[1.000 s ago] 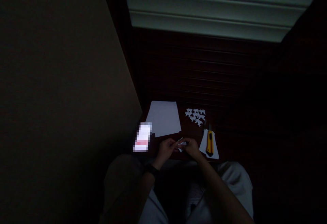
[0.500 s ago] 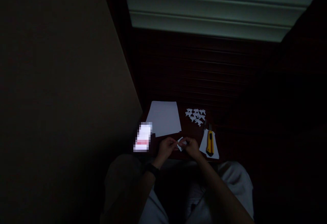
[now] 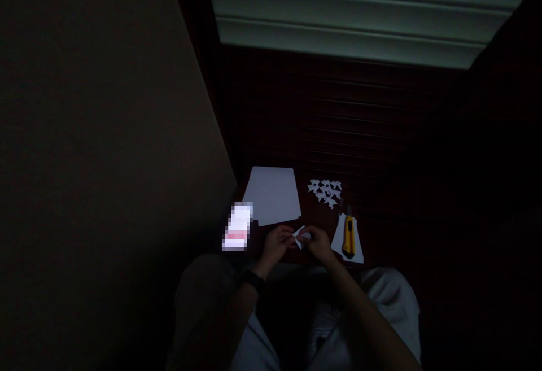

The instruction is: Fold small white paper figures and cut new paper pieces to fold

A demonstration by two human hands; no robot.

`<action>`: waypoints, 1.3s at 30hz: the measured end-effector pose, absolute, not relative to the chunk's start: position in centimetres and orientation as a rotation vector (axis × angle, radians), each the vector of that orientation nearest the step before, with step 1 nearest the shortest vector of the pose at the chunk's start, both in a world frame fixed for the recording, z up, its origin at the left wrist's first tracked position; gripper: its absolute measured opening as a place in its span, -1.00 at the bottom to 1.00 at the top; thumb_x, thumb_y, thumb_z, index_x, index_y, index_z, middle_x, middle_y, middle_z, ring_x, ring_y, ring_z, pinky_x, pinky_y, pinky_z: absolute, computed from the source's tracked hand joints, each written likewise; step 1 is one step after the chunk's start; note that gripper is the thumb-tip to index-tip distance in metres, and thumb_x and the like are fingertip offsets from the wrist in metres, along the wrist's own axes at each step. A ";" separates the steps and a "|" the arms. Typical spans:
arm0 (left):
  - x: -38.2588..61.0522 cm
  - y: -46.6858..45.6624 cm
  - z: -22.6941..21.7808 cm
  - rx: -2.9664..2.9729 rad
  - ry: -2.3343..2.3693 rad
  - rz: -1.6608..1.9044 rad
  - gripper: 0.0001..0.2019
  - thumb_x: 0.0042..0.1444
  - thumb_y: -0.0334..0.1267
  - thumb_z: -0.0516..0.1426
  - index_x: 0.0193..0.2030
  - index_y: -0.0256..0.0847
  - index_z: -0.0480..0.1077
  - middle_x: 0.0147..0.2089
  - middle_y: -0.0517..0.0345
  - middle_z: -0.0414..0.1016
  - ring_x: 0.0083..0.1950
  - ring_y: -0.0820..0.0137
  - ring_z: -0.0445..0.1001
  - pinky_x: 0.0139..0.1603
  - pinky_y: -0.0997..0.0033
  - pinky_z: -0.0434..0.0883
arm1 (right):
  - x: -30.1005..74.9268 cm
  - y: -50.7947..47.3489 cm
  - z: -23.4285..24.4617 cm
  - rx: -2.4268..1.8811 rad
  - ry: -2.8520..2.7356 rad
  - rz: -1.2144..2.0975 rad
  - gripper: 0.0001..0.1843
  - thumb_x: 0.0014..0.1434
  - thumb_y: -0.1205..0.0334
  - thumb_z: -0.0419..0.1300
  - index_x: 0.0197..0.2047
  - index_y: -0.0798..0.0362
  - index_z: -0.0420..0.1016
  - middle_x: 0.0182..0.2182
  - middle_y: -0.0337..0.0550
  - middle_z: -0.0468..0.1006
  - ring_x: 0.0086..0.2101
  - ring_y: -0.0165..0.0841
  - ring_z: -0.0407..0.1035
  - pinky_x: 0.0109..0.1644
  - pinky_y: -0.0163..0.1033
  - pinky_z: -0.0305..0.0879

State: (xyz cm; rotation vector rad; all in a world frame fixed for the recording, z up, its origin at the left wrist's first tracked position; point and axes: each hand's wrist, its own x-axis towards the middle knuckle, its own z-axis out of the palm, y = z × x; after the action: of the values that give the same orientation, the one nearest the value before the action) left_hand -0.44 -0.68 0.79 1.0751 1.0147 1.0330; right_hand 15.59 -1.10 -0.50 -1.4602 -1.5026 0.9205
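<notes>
A small folded piece of white paper (image 3: 300, 237) is held between my two hands over the near edge of the dark table. My left hand (image 3: 278, 241) pinches its left corner, fingers bent. My right hand (image 3: 317, 242) grips the paper from the right, thumb and fingers closed on it and covering part of it. Beyond my hands lies a stack of white paper sheets (image 3: 273, 195). Several small folded paper pieces (image 3: 325, 192) sit in a cluster at the back right. The light is dim, so the folds are hard to make out.
To the right, a yellow utility knife (image 3: 348, 238) lies on smaller white paper pieces (image 3: 359, 252). A lit phone (image 3: 237, 227), its screen blurred out, is at the table's left. A wall (image 3: 127, 134) rises on the left, and a slatted shutter (image 3: 339, 15) stands ahead.
Both hands stay on the small paper, which has tilted slightly between the fingers. The left fingers have loosened a little. The other things on the table have not moved.
</notes>
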 end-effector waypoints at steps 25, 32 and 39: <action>-0.4 -0.3 0.0 1.052 1.020 1.042 -0.69 -0.26 -0.29 0.28 -0.32 -0.31 0.38 -0.35 0.04 0.49 -0.30 0.30 0.49 -0.35 0.33 0.48 | 15.6 -1.6 0.7 -1.391 -1.535 1.006 -0.80 -0.02 0.18 0.14 -0.35 -0.01 0.56 -0.37 -0.17 0.57 -0.36 -0.28 0.43 -0.27 -0.25 0.30; -0.4 -0.3 -0.3 1.094 1.033 1.039 -0.71 -0.24 -0.32 0.27 -0.31 -0.31 0.39 -0.34 0.03 0.50 -0.30 0.31 0.49 -0.34 0.35 0.47 | 15.6 -1.6 0.3 -1.423 -1.522 0.996 -0.79 -0.05 0.20 0.14 -0.35 0.02 0.56 -0.40 -0.16 0.57 -0.40 -0.28 0.43 -0.32 -0.26 0.30; -0.3 -0.4 -0.4 1.106 1.054 1.038 -0.69 -0.28 -0.35 0.29 -0.32 -0.33 0.40 -0.34 -0.02 0.51 -0.31 0.28 0.50 -0.35 0.33 0.48 | 15.6 -1.6 0.1 -1.425 -1.517 0.980 -0.79 -0.06 0.21 0.14 -0.35 0.02 0.56 -0.39 -0.16 0.58 -0.39 -0.28 0.43 -0.30 -0.25 0.29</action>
State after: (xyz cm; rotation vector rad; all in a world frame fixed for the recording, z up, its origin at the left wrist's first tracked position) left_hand -0.26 -0.38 -0.42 1.1058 1.0538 1.0375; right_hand 15.61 -1.57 0.06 -1.4249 -1.5172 0.9802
